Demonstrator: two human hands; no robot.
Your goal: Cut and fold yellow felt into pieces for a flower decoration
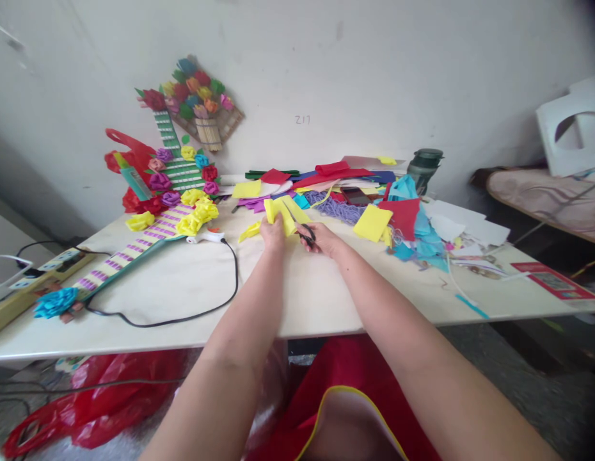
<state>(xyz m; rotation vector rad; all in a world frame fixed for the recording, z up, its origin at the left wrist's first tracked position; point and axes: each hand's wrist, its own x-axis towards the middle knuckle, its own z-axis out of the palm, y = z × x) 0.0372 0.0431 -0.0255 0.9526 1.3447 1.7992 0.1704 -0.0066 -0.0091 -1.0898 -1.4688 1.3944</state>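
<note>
My left hand (272,232) is closed on a yellow sheet of felt (281,213), holding it up above the white table (192,282). My right hand (321,240) grips black-handled scissors (302,230). Their blades point up and left into the yellow sheet. A loose yellow strip (249,231) hangs left of my left hand.
A pile of coloured felt sheets (345,186) lies behind my hands. A glue gun (205,237) with a black cord (182,314) lies left. A craft piece with paper flowers (173,192) leans at the back left, near a power strip (48,266). A dark jar (423,166) stands at the back right.
</note>
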